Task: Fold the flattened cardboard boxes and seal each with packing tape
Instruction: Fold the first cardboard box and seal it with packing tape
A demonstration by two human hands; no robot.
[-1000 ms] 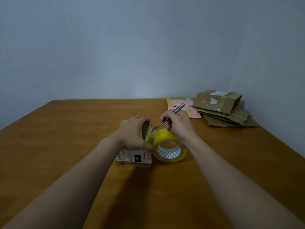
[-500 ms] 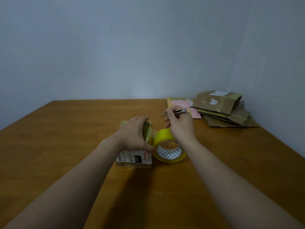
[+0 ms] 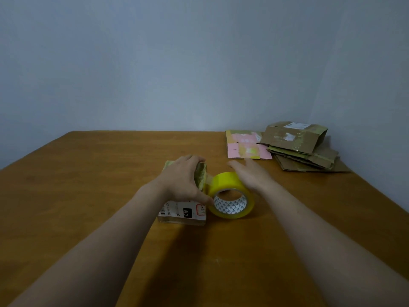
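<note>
A small cardboard box (image 3: 182,213) with a white label stands on the wooden table (image 3: 88,178) in the middle. My left hand (image 3: 182,180) grips its top and right end, pressing down yellowish tape there. A yellow packing tape roll (image 3: 224,182) lies right beside the box, touching it, with a short strip still running to the box end. My right hand (image 3: 251,173) hovers just over the far side of the roll, blurred, fingers stretched out flat, with nothing seen in it. The metal cutter is out of sight.
A flattened pink box (image 3: 246,150) lies at the back right. Beside it, against the wall, is a pile of flattened brown boxes (image 3: 309,161) with a half-formed brown box (image 3: 293,138) on top. The table's right edge slants close by.
My right hand held a metal cutter at the tape, lifted it away, and now is spread flat over the roll with no cutter showing. My left hand has stayed on the box.
</note>
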